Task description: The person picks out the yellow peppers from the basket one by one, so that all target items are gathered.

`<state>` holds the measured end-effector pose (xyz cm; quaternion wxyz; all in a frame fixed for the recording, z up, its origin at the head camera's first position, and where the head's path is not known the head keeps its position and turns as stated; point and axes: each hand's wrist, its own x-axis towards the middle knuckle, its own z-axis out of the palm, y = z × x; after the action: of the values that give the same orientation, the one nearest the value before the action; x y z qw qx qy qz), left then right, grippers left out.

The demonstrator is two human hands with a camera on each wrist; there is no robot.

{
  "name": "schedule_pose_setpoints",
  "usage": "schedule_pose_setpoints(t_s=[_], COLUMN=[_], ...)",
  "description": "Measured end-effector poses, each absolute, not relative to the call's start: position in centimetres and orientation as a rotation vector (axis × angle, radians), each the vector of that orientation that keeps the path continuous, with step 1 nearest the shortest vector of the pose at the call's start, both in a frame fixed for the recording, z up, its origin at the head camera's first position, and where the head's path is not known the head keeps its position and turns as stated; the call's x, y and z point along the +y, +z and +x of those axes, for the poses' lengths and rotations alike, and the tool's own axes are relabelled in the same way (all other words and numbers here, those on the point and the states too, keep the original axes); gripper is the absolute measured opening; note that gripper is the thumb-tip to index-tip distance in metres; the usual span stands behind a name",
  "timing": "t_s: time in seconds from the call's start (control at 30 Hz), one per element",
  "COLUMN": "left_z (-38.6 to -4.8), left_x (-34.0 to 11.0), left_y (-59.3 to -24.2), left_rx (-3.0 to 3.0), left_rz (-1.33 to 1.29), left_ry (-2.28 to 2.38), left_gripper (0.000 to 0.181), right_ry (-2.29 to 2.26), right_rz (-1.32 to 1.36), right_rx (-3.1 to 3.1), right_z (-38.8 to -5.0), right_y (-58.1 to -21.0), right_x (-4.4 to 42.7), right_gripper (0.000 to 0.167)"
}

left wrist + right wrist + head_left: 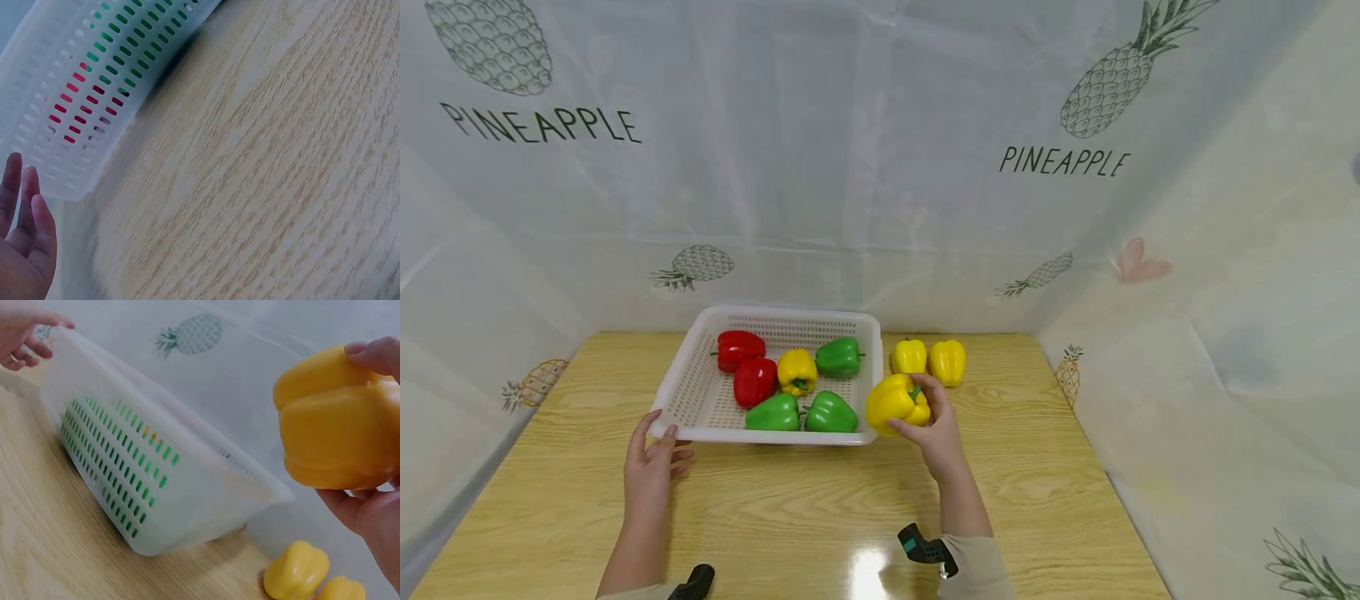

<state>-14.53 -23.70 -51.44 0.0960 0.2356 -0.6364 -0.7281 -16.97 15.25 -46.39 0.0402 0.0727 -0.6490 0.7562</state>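
Observation:
My right hand (938,425) holds a yellow bell pepper (895,403) by the front right corner of a white plastic basket (700,421). In the right wrist view, thumb and fingers stand on opposite sides of that pepper (337,425), above the table. My left hand (651,467) holds the basket's front left corner at the rim, its other fingers hanging below. Inside the basket lie two red peppers (755,382), several green peppers (773,413) and one yellow pepper (797,372). Only loosely extended fingers (42,231) of the left hand show beside the basket in the left wrist view.
Two more yellow peppers (909,356) stand on the wooden table (790,500) to the right of the basket. Behind the table hangs a pale curtain (820,167) printed with pineapples, and it also closes off both sides.

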Motion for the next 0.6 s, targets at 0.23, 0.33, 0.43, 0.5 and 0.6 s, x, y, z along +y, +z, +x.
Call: schedule_pose_setpoints(t_s=[0.23, 0.33, 0.43, 0.5, 0.6], left_z=[-14.6, -14.5, -14.6, -14.6, -14.6], left_x=[-23.8, -23.8, -23.7, -23.6, -23.6], left_y=[-51.6, -51.5, -51.4, -51.3, -51.3], left_rx=[-1.859, -1.841, -1.832, -1.831, -1.837], left_rz=[0.692, 0.698, 0.707, 0.707, 0.705], left_ry=[-2.174, -2.19, -2.197, -2.197, -2.192], left_gripper=[0.042, 0.043, 0.043, 0.042, 0.042], right_ry=[2.328, 2.326, 2.31, 2.298, 2.289], right_rz=[0.201, 0.176, 0.149, 0.139, 0.128], right_rx=[-1.977, -1.978, -1.986, -1.989, -1.975], right_z=[-16.8, -16.7, -16.6, -16.6, -16.7], right_y=[-46.9, -47.0, -47.2, -47.4, -47.7], right_x=[16.2, 16.8, 17.5, 17.9, 18.6], right_gripper=[0.069, 0.07, 0.071, 0.072, 0.073])
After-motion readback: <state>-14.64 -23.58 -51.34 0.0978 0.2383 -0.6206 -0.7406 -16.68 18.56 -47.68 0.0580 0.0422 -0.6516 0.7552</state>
